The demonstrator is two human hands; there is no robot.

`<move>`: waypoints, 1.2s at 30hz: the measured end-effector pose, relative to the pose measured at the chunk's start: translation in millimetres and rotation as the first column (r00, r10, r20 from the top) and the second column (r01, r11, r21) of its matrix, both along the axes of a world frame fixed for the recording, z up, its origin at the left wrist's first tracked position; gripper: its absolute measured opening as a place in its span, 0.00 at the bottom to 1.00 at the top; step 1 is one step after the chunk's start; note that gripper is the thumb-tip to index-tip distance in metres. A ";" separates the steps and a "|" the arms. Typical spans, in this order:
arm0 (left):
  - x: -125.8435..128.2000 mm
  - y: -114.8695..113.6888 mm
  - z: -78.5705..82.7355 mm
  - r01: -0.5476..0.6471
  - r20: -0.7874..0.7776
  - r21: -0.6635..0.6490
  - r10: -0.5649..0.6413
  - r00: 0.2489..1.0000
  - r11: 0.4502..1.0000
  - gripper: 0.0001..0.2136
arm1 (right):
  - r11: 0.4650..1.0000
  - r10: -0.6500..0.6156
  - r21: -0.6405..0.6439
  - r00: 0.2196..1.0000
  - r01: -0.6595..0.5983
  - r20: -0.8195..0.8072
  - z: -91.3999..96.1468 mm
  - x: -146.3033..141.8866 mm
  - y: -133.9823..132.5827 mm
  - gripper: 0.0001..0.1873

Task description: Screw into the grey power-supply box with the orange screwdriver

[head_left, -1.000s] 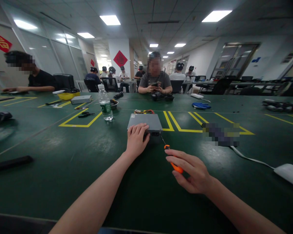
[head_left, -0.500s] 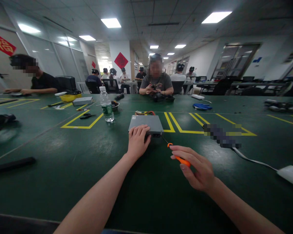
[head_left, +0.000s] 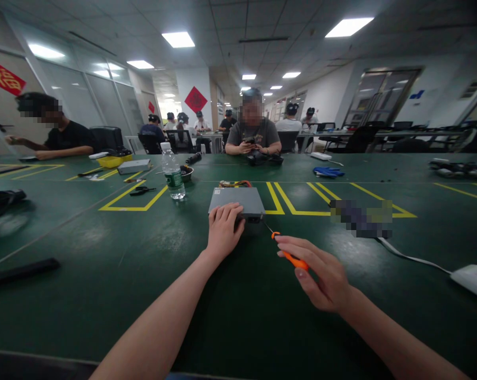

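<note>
A flat grey computer power supply (head_left: 246,198) lies on the green table, a bundle of coloured cables (head_left: 235,184) behind it. My left hand (head_left: 225,227) steadies it, fingers on the top and thumb against the front face by the socket. In my right hand (head_left: 319,269) is a screwdriver (head_left: 296,260) with an orange handle, held between thumb and fingers. Its thin shaft points at the front right corner of the power supply; whether the tip touches a screw is too small to tell.
A water bottle (head_left: 174,171) stands left of the power supply, beside a small bowl (head_left: 186,173). To the right are a pixelated dark object (head_left: 359,219) with a white cable and blue gloves (head_left: 327,172). Across the table sits a person (head_left: 254,134) holding something dark.
My hands, the power supply and the screwdriver look nearly the same, with only a slight shift of the view. At the far left, another person's hand has lifted off the table.
</note>
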State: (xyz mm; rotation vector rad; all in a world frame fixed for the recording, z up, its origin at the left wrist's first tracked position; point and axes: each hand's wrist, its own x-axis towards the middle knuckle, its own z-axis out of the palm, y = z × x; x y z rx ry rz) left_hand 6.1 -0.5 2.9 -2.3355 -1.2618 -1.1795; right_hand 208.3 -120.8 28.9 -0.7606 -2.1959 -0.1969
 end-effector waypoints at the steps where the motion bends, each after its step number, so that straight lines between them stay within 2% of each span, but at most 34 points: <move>1: 0.0 -0.2 0.1 0.001 0.001 0.000 -0.001 1.000 1.000 0.13 | 1.000 -0.007 0.005 0.998 0.007 0.057 -0.6 0.4 -1.8 0.21; 5: 0.0 -0.6 0.2 0.001 0.006 0.003 -0.001 1.000 1.000 0.13 | 0.996 -0.060 0.077 0.968 0.042 0.244 -2.5 -2.9 -5.4 0.21; 9: -0.1 -0.2 0.0 0.007 0.008 0.002 -0.008 1.000 1.000 0.13 | 0.980 -0.130 0.168 0.981 0.105 0.142 -5.0 -10.2 -2.1 0.17; 11: 0.1 0.2 -0.3 0.010 0.009 0.000 -0.010 1.000 1.000 0.13 | 0.978 -0.146 0.167 0.984 0.129 0.097 -6.0 -12.1 -1.1 0.13; 14: 0.4 0.5 -0.7 0.009 0.013 0.001 -0.009 1.000 1.000 0.13 | 0.980 -0.161 0.141 0.972 0.138 0.171 -5.9 -11.7 -3.0 0.11; 18: 0.5 0.0 -0.3 0.013 0.016 0.002 -0.013 1.000 1.000 0.13 | 0.990 -0.143 0.052 0.957 0.134 0.252 -4.6 -9.3 -7.9 0.16; 22: 0.2 -0.9 0.8 0.015 0.012 0.000 -0.015 1.000 1.000 0.13 | 0.995 -0.104 0.016 0.964 0.103 0.245 -5.8 -9.8 -7.9 0.19; 26: 0.2 -1.1 1.0 0.009 0.008 0.001 -0.009 1.000 1.000 0.13 | 0.992 -0.116 0.074 0.978 0.104 0.173 -9.8 -14.9 -4.4 0.17; 29: 0.4 -1.3 1.0 0.009 0.013 0.002 -0.009 1.000 1.000 0.13 | 0.992 -0.124 0.047 0.982 0.118 0.143 -11.0 -17.7 -4.3 0.15; 34: 0.7 -1.7 1.1 0.004 0.008 0.006 -0.004 1.000 1.000 0.13 | 0.992 -0.082 -0.072 0.954 0.107 0.287 -6.1 -15.6 -9.0 0.20; 36: 0.7 -1.6 1.2 0.000 0.005 0.010 0.000 1.000 1.000 0.13 | 0.992 -0.066 -0.082 0.948 0.096 0.310 -5.2 -14.9 -9.3 0.21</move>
